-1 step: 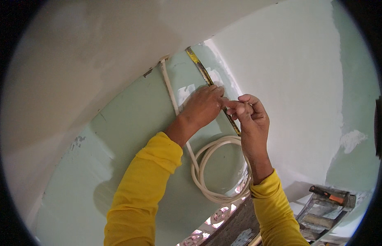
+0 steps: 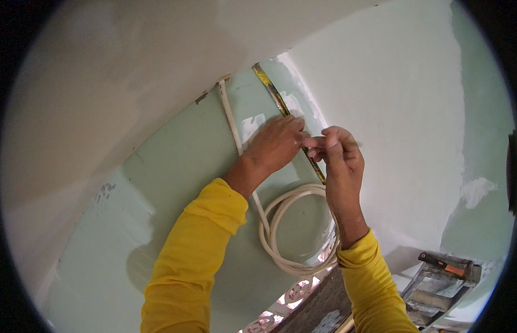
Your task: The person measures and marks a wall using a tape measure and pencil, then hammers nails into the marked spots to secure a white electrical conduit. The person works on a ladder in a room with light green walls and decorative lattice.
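Observation:
A yellow tape-measure blade [image 2: 279,103] runs down the green wall from the ceiling edge, its lower part black-looking. My left hand [image 2: 275,141] lies across its middle, fingers curled over it and holding it against the wall. Just right of it, my right hand [image 2: 342,161] is raised with thumb and fingers pinched together beside the blade; anything between them is too small or blurred to name. A cream cable [image 2: 231,119] comes out at the ceiling edge, passes behind my left wrist and ends in a coil [image 2: 273,238] hanging below my hands.
White filler patches [image 2: 251,129] mark the green wall [image 2: 186,161]. A white wall [image 2: 386,94] meets it at the right corner. At the lower right stands a stepladder [image 2: 433,297] with an orange-and-black tool [image 2: 443,265] on top. Patterned openwork [image 2: 297,291] shows below the coil.
The fingers of my right hand have shifted slightly, the thumb now more upright. My left hand, the tape blade and the cable stay where they were.

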`<action>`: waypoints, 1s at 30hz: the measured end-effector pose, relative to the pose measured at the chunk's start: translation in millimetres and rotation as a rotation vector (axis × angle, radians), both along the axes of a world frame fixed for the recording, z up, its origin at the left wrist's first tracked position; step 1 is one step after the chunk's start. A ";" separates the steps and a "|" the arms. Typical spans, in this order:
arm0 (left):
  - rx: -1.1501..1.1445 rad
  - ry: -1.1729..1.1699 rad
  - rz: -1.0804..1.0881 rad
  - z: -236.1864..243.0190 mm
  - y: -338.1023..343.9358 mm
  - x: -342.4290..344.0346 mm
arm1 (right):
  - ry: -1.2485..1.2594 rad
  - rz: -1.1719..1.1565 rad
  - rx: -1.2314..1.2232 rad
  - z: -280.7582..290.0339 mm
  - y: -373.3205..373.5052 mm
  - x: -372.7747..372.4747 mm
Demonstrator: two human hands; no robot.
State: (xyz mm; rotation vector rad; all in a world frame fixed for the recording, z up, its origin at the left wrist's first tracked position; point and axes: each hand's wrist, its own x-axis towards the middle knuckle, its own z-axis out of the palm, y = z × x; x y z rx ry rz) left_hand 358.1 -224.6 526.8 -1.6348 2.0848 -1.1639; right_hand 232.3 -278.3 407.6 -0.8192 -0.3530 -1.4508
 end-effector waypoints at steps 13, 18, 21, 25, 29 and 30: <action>-0.071 0.306 -0.038 -6.3 -8.8 16.1 | -0.025 -0.262 -0.053 60.1 -13.8 29.9; -0.032 0.287 -0.078 -1.2 -4.1 6.9 | 0.007 -0.161 -0.013 69.0 -17.0 49.0; -0.060 0.287 -0.049 -1.9 -2.0 4.3 | 0.036 -0.254 -0.050 71.8 -19.0 51.9; -0.075 0.346 -0.001 -2.4 0.9 1.6 | 0.071 -0.329 -0.085 70.1 -24.6 60.8; -0.074 0.305 0.010 -2.3 0.0 7.1 | 0.098 -0.341 -0.107 69.6 -24.6 62.0; -0.066 0.305 -0.007 -2.0 -2.6 9.0 | 0.096 -0.347 -0.109 70.2 -25.4 60.6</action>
